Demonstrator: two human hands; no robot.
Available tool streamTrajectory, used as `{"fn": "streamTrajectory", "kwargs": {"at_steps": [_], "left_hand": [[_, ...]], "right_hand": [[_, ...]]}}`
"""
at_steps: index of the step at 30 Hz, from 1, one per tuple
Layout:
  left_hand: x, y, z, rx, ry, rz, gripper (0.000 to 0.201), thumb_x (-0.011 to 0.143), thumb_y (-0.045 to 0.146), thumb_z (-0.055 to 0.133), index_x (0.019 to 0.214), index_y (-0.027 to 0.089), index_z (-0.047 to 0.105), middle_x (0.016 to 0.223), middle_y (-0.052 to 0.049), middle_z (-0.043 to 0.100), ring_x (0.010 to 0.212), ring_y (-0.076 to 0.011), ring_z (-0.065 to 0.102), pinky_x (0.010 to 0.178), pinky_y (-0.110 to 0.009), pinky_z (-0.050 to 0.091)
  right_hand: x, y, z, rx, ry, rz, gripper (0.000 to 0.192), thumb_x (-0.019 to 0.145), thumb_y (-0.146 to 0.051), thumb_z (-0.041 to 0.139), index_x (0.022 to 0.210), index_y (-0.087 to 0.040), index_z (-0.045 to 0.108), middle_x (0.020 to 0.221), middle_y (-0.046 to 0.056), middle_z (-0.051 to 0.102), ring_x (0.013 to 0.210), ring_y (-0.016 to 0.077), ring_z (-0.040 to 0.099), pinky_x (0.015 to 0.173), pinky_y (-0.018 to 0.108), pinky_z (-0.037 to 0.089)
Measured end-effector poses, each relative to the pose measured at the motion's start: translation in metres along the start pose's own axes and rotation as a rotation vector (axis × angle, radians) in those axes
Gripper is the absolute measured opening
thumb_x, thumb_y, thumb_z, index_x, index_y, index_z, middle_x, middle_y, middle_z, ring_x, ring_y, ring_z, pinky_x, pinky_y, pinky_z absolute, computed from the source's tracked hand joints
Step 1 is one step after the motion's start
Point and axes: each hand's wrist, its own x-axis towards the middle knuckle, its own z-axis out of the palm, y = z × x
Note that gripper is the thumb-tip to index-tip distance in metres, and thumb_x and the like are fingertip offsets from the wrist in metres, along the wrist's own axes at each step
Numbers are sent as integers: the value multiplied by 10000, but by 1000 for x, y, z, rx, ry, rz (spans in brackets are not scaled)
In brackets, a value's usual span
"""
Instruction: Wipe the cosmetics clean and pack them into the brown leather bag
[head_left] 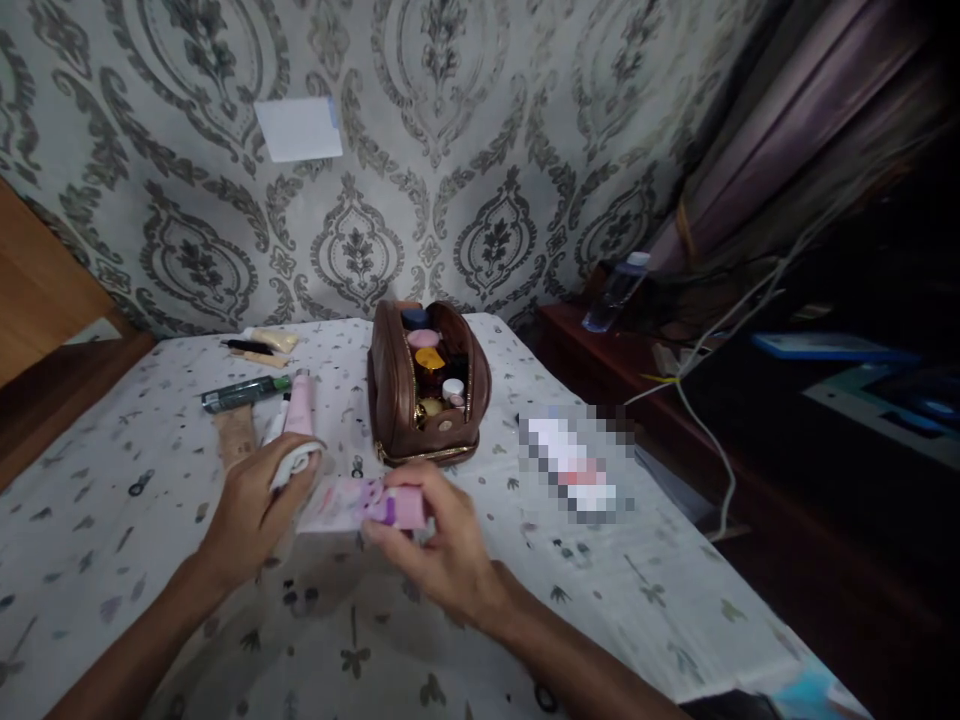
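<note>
My right hand (442, 535) grips a pink and lilac squeeze tube (345, 505) by its cap end, with the tube lying level above the bed sheet. A crumpled white cloth or tissue (296, 462) is closed in my left hand (251, 510), close to the tube's flat end; I cannot tell if they touch. Behind my hands stands a brown cosmetic bag (390, 400), unzipped, with several jars and bottles inside, among them a yellow-lidded one (430, 362) and a white-capped one (453, 389). Left of the bag lie a pink tube (301, 404), a beige tube (235, 436) and a dark green tube (246, 393).
Farther back on the patterned sheet (420, 640) are a cream tube (274, 341) and a black pen-like item (247, 346). A blurred-out object (574, 465) lies to the right. Beyond the edge, a clear bottle (616, 292) stands near white cables (712, 425).
</note>
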Motion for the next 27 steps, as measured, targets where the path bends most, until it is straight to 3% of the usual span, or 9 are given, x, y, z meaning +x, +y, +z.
{"fn": "streamTrajectory", "kwargs": {"at_steps": [5,8,11,14,18,22,24,27], "left_hand": [[23,23,26,54,-238,298,458,939,268,383,1364,224,548,1094,-116,695,904,-240,665,678,-294,506],[38,35,49,164,-371,364,570,907,193,386,1474,244,420,1023,-113,694,772,-228,649,599,-288,477],[52,44,60,279,-454,310,612,890,174,409,1498,236,379,955,-103,707,659,-206,625,581,-293,470],[61,47,61,391,-510,288,551,873,198,437,1420,210,497,961,-117,718,683,-234,646,576,-310,475],[57,39,59,431,-468,279,602,811,156,457,1403,244,531,867,-110,707,624,-229,624,522,-299,449],[50,31,62,478,-412,339,698,747,134,459,1429,272,509,773,-101,661,599,-227,595,462,-280,404],[49,31,63,545,-370,411,668,762,139,438,1406,282,539,744,-95,648,586,-225,590,439,-282,393],[49,33,65,644,-190,591,575,810,122,405,1327,269,610,695,-73,629,529,-197,563,410,-282,393]], "right_hand": [[13,-18,-70,-130,303,27,260,854,-382,697,1036,-226,595,786,-2,636,580,115,583,497,236,449],[35,-23,-100,-175,429,51,274,899,-452,632,1032,-215,594,653,-28,582,472,105,525,430,231,397],[62,-23,-113,-165,386,88,320,910,-511,596,977,-198,593,576,-41,535,437,96,489,409,226,364],[86,-19,-115,-186,265,141,354,908,-544,579,950,-193,580,546,-53,525,440,85,482,422,215,353],[106,-8,-113,-245,122,157,360,891,-564,590,868,-205,583,535,-67,507,440,70,463,439,206,333],[117,4,-112,-357,63,134,438,848,-600,626,718,-183,587,548,-52,483,480,64,427,462,208,312],[121,10,-113,-405,55,130,459,832,-609,637,693,-174,590,557,-47,480,500,64,415,469,212,299],[126,14,-115,-439,23,161,443,848,-568,645,666,-168,584,557,-52,468,501,54,392,471,217,279]]}}
